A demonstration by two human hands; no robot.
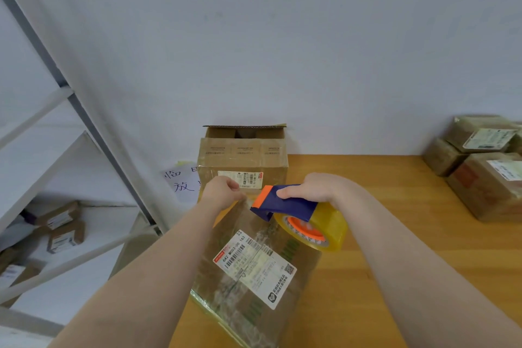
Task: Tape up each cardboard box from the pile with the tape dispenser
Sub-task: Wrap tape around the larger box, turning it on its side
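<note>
The right hand (pixel 313 188) has its grip curled round the blue body of the tape dispenser (pixel 284 202). One finger lies along the top, and the dispenser's orange end points toward the left hand (pixel 223 192). The roll of clear yellowish tape (pixel 324 230), on an orange core, sits below the right wrist, over the far right corner of the cardboard box (pixel 245 305).

The left hand's grip is pressed together, fingertips pinching at the far upper edge of the same box, just beside the orange end. Whether a tape end lies between the fingers cannot be told.

The box sits askew on the wooden table (pixel 395 234), directly below both hands. Its brown faces are wrapped in glossy, wrinkled tape and bear a white printed label (pixel 254 268). Behind it, against the wall, stands an open box (pixel 243 158) with a raised flap. More taped boxes (pixel 485 175) are stacked at the table's far right. A white metal shelf (pixel 56 155) at left carries small parcels (pixel 63 227).
</note>
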